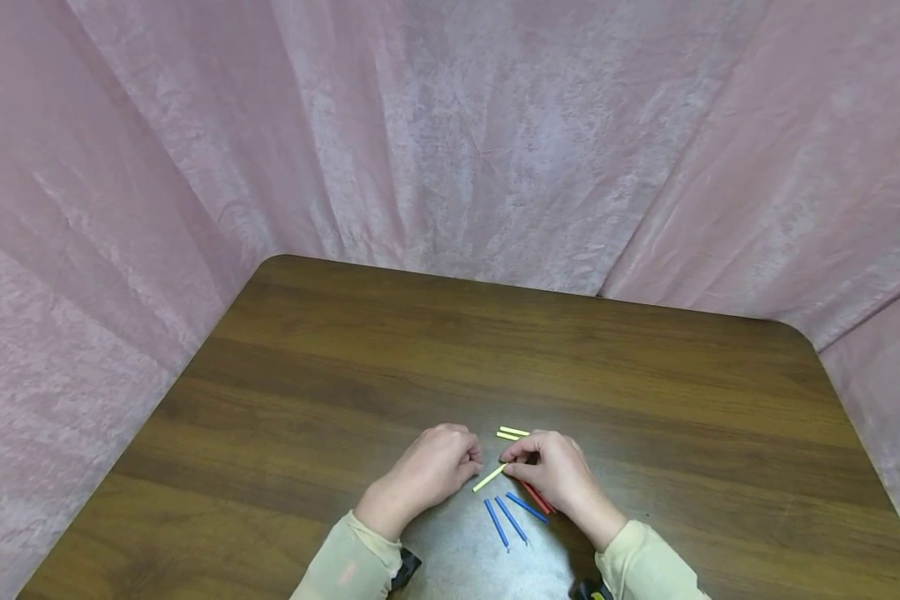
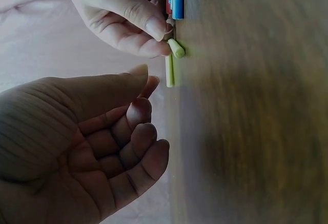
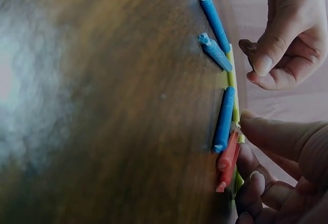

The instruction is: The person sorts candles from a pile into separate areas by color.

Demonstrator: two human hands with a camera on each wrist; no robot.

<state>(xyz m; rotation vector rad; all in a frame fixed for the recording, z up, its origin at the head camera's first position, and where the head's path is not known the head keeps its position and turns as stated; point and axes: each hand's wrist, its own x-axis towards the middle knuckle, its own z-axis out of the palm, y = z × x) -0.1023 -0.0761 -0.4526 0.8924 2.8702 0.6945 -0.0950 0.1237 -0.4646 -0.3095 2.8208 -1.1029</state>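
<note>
Between thumb and fingertips my right hand [image 1: 558, 473] pinches one end of a thin yellow candle [image 1: 486, 479], its other end pointing toward my left hand [image 1: 433, 468]. Holding nothing, the left hand hovers beside it with loosely curled fingers, thumb and palm showing in the left wrist view. Two more yellow candles [image 1: 512, 432] lie just beyond the right hand, which partly covers them. Red candles [image 1: 537, 497] lie under that hand, partly hidden. Nearer to me, three blue candles [image 1: 497, 523] are spread out; their white wicks show in the right wrist view.
The brown wooden table [image 1: 345, 358] has rounded far corners. Pink velvety curtains [image 1: 495, 142] hang around its back and sides. Dark wrist straps [image 1: 406, 570] show by the pale sleeves [image 1: 348, 560]. Light glares off the tabletop near the front.
</note>
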